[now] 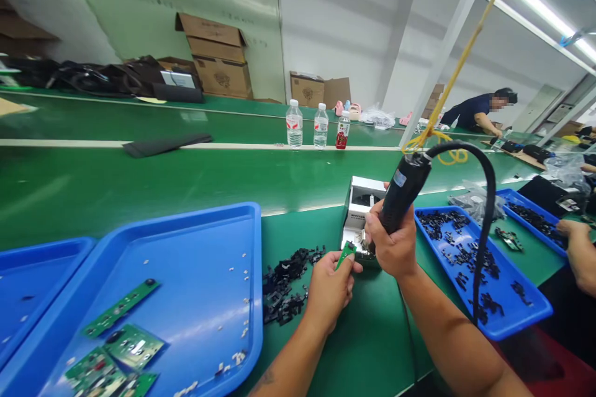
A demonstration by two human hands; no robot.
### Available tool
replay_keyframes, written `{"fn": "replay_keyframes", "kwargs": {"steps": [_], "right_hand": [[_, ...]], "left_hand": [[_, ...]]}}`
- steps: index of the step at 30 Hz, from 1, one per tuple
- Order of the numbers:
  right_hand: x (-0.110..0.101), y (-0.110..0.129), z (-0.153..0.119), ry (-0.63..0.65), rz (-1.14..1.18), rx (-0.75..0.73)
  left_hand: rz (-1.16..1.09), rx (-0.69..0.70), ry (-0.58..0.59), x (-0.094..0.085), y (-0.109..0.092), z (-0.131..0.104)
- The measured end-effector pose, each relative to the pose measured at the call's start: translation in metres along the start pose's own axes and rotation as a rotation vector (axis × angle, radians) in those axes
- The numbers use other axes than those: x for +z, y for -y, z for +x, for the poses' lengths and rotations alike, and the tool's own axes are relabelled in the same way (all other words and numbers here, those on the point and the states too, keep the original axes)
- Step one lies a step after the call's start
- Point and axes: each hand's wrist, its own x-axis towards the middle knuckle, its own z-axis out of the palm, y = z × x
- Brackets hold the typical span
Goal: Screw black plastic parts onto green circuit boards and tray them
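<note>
Pinched in the fingers of my left hand (pixel 329 285) is a small green circuit board (pixel 346 254). My right hand (pixel 393 239) wraps round a black electric screwdriver (pixel 406 189) that hangs from a yellow cord and tilts down to the left. Its tip is hidden behind my fingers, close to a white and black box-shaped device (pixel 361 211) with an open top. The board is just in front of this device. Small black parts (pixel 287 285) lie in a loose pile left of my left hand.
A blue tray (pixel 254 223) on the left holds several green circuit boards (pixel 135 345) and white bits. Another blue tray (pixel 535 316) on the right contains black parts. Bottles (pixel 294 125) stand across the green bench. A co-worker's hand (pixel 580 248) is at far right; another person (pixel 479 113) leans over farther back.
</note>
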Motion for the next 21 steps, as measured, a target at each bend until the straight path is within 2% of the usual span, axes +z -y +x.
{"fn": "replay_keyframes", "kwargs": {"steps": [2, 6, 9, 14, 21], "right_hand": [[0.003, 0.009, 0.001, 0.005, 0.04, 0.008], [0.014, 0.023, 0.005, -0.091, 0.143, -0.146], [0.025, 0.023, 0.008, -0.114, 0.165, -0.221], [0.035, 0.015, 0.01, -0.041, 0.167, -0.192], [0.035, 0.004, 0.007, -0.006, 0.156, -0.161]], "left_hand": [[0.001, -0.004, 0.005, 0.0, 0.0, 0.0], [-0.006, -0.014, 0.015, 0.0, 0.0, 0.002], [0.003, -0.031, 0.027, -0.001, -0.001, 0.002], [-0.002, -0.05, 0.042, -0.003, -0.003, 0.0], [-0.002, -0.048, 0.023, -0.002, -0.003, 0.002]]}}
